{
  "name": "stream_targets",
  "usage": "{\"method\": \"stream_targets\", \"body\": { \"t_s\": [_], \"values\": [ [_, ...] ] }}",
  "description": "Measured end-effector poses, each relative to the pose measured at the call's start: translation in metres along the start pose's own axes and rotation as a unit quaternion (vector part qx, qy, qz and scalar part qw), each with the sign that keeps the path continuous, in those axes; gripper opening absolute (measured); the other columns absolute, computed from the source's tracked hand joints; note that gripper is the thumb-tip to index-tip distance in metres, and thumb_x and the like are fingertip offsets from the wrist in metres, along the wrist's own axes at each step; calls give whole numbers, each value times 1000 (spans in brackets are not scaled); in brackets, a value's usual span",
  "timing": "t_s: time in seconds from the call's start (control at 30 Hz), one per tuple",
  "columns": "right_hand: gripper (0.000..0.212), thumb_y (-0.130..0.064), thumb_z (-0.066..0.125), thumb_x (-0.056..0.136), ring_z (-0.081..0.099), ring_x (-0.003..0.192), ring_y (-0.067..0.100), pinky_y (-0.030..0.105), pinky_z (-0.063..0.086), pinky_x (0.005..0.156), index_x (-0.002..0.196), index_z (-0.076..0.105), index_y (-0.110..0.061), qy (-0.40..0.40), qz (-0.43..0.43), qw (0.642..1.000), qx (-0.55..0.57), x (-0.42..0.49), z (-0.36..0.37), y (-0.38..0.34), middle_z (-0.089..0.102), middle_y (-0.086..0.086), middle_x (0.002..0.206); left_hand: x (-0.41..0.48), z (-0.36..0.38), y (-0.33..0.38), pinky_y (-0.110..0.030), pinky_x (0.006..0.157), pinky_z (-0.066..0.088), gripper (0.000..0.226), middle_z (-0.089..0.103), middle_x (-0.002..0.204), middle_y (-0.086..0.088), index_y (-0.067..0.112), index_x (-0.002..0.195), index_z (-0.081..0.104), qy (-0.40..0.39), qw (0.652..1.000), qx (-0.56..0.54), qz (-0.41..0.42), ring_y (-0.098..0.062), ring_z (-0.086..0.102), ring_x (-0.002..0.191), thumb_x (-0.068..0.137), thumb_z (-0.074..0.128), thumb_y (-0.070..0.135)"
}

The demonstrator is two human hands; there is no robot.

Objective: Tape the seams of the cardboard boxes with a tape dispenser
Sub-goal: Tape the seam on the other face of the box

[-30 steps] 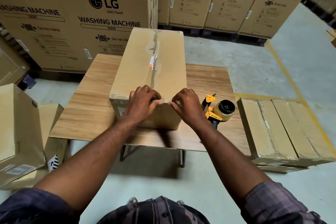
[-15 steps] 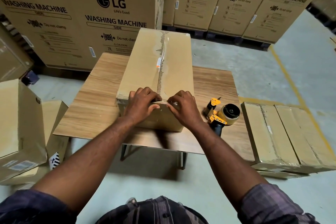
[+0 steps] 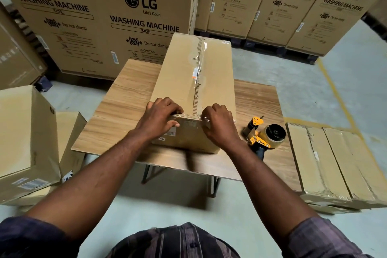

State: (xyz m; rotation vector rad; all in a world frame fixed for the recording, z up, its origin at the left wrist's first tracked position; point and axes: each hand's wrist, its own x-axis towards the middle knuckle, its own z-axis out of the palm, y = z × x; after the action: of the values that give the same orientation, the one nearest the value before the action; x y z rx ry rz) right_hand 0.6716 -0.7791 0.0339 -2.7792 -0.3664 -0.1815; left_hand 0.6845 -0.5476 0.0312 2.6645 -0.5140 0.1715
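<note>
Cardboard box (image 3: 180,73), centre frame: we are curling left hand (image 3: 161,119) and right hand (image 3: 219,123) over its near edge, pressing tape (image 3: 201,65) down to bond.

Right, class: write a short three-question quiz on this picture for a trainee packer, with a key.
1. True or false: the right hand holds the tape dispenser.
2. Where do the left hand and right hand grip the box? A) its far end B) its near top edge C) its underside
3. Fill in: the box stands on a wooden ____.
Key: 1 false, it lies on the table beside the box; 2 B; 3 table.
</note>
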Motion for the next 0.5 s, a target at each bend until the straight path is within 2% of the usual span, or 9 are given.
{"method": "stream_targets", "body": {
  "t_s": [0.07, 0.13, 0.27, 0.33, 0.43, 0.5],
  "values": [
    [24, -34, 74, 85, 54, 100, 26, 41, 44, 83, 103, 65, -20, 3, -13, 1000, 5, 8, 0, -16, 61, 4, 103, 1, -3, -1, -36, 88, 29, 34, 58, 110, 10, 34, 113, 67, 16, 1000, -3, 2, -15, 50, 108, 82, 75, 46],
    [23, -40, 73, 88, 55, 97, 25, 41, 45, 81, 99, 66, -20, 9, -13, 1000, 26, 13, 3, -29, 63, 3, 99, 0, -5, -3, -36, 86, 29, 28, 59, 108, 9, 33, 109, 69, 34, 999, -2, -3, -17, 51, 107, 84, 73, 45],
    [22, -36, 75, 82, 54, 99, 25, 40, 42, 83, 97, 65, -24, 19, 36, 998, 47, 9, 13, -31, 62, -1, 99, -7, -9, -14, -39, 91, 33, 36, 55, 112, 11, 38, 116, 66, 12, 1000, -9, -9, -14, 47, 110, 83, 78, 32],
    [24, -31, 75, 80, 53, 103, 27, 40, 41, 84, 101, 64, -24, 13, 38, 999, 21, 8, 14, -30, 61, 1, 102, -10, -12, -21, -38, 92, 33, 39, 54, 112, 12, 38, 118, 66, 12, 1000, -18, -12, -12, 46, 110, 81, 79, 33],
    [26, -34, 76, 82, 53, 100, 24, 39, 42, 82, 102, 64, -21, 16, 34, 998, 42, 18, 11, -46, 63, 2, 101, -11, -21, -33, -37, 91, 39, 32, 57, 106, 9, 33, 111, 69, 28, 998, -54, -14, -12, 47, 107, 81, 78, 42],
    [25, -37, 76, 85, 54, 95, 23, 39, 45, 80, 100, 64, -20, 11, 20, 997, 69, 25, 14, -59, 64, 2, 97, -11, -24, -40, -37, 88, 47, 24, 58, 101, 6, 28, 106, 71, 31, 996, -83, -18, -13, 49, 103, 84, 77, 35]
  ]
}}
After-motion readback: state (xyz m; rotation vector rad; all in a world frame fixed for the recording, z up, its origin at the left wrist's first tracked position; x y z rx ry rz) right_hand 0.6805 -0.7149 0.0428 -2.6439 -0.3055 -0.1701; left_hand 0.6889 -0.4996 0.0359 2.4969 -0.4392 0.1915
